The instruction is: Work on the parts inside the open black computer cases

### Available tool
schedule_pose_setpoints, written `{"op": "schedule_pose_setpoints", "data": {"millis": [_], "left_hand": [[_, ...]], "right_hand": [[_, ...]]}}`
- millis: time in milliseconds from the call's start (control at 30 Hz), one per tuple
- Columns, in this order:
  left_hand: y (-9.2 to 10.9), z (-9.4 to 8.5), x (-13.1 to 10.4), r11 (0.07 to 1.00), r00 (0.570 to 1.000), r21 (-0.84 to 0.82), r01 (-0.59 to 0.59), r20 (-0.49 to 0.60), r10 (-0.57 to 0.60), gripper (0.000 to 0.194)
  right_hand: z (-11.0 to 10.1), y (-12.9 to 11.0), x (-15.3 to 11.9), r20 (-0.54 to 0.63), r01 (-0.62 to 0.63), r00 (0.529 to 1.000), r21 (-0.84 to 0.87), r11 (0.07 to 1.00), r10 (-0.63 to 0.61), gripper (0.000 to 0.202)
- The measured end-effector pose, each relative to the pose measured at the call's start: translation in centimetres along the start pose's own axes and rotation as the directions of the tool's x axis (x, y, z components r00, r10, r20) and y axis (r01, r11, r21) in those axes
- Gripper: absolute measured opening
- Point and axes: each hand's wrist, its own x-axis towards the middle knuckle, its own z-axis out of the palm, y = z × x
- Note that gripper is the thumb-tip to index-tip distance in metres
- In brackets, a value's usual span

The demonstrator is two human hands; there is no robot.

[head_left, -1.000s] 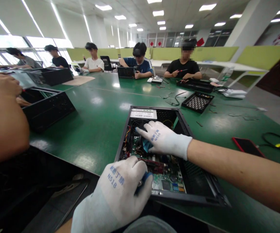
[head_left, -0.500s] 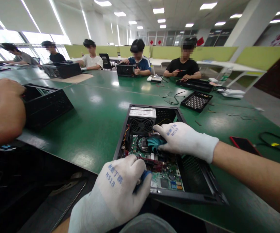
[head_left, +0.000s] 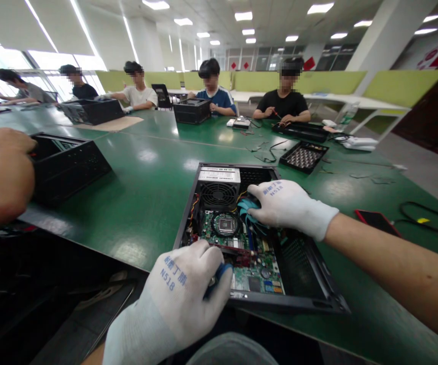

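An open black computer case (head_left: 184,228) lies before me on the green table, its motherboard (head_left: 255,284) facing up. My right hand (head_left: 285,205), in a white glove, is closed on a teal-bladed CPU cooler fan (head_left: 246,209) above the board. The fan's far side is hidden by the fingers. Left of it, the processor socket (head_left: 225,224) lies uncovered within a black ring. Over the near left edge of the case, my left hand (head_left: 192,289) is gloved and curled closed; what sits inside its fingers is mostly hidden. A power supply (head_left: 219,185) fills the far left corner.
At left, a co-worker's arm (head_left: 6,177) reaches by another black case (head_left: 70,167). Across the green table (head_left: 146,187) several people work. A black tray-like panel (head_left: 303,157), cables (head_left: 432,223) and a red-edged phone-like object (head_left: 377,223) lie to the right.
My right hand has lifted the cooler fan and moved it right, off the processor socket, which now shows fully. My left hand stays closed at the case's near edge. The view has shifted slightly.
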Motion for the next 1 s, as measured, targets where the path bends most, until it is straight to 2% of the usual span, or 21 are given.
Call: {"op": "schedule_pose_setpoints", "data": {"millis": [233, 433, 633, 800, 1000], "left_hand": [[-0.1, 0.0, -0.1, 1.0, 1.0, -0.002, -0.011, -0.02, 0.011, 0.02], [0.0, 0.0, -0.2, 1.0, 1.0, 0.009, -0.007, -0.019, 0.008, 0.019], [-0.1, 0.2, -0.1, 1.0, 0.999, 0.017, -0.009, -0.034, 0.01, 0.02], [0.0, 0.2, -0.1, 1.0, 0.999, 0.012, -0.005, -0.039, 0.005, 0.018], [0.0, 0.1, 0.0, 1.0, 1.0, 0.019, 0.011, -0.014, -0.011, 0.017]], "right_hand": [[1.0, 1.5, 2.4, -0.04, -0.164, 0.986, -0.038, 0.986, 0.162, 0.05], [2.0, 2.1, 3.8, -0.022, -0.169, 0.985, -0.044, 0.985, 0.168, 0.052], [2.0, 2.0, 5.1, 0.005, -0.131, 0.991, -0.052, 0.99, 0.132, 0.057], [1.9, 1.9, 4.3, -0.04, -0.094, 0.995, -0.061, 0.994, 0.091, 0.065], [2.1, 2.3, 1.4, -0.252, -0.128, 0.959, 0.028, 0.991, 0.131, 0.058]]}}
